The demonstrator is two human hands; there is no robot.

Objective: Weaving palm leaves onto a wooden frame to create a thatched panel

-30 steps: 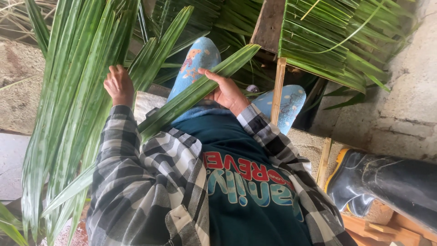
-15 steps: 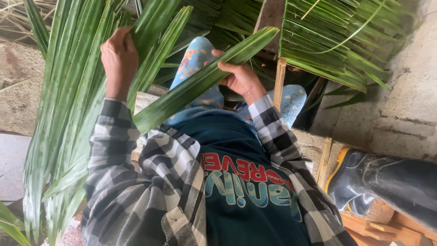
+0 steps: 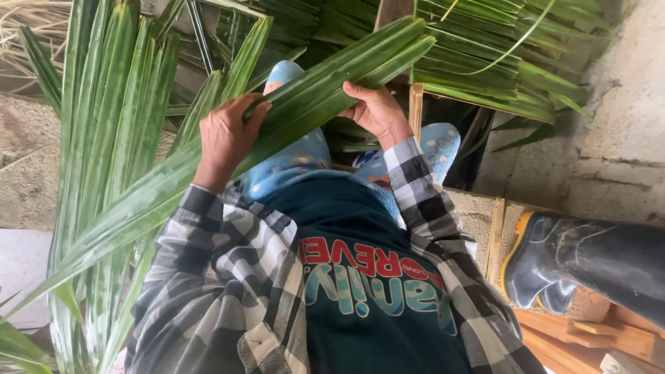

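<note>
Palm leaves (image 3: 305, 104), long and green, are lying slantwise across the person's lap, both hands closing on them. The upright leaf bundle (image 3: 111, 138) is standing at the left, and the woven leaf panel (image 3: 499, 55) is hanging on its wooden frame (image 3: 415, 104) ahead. The rubber boot (image 3: 589, 263) is resting at the right. The left hand (image 3: 225, 142) is gripping the leaves from above while the right hand (image 3: 377, 111) is clasping them further up; it seems two leaves are being laid together, though I cannot tell for certain. They are probably being aligned, which calls for level edges.
</note>
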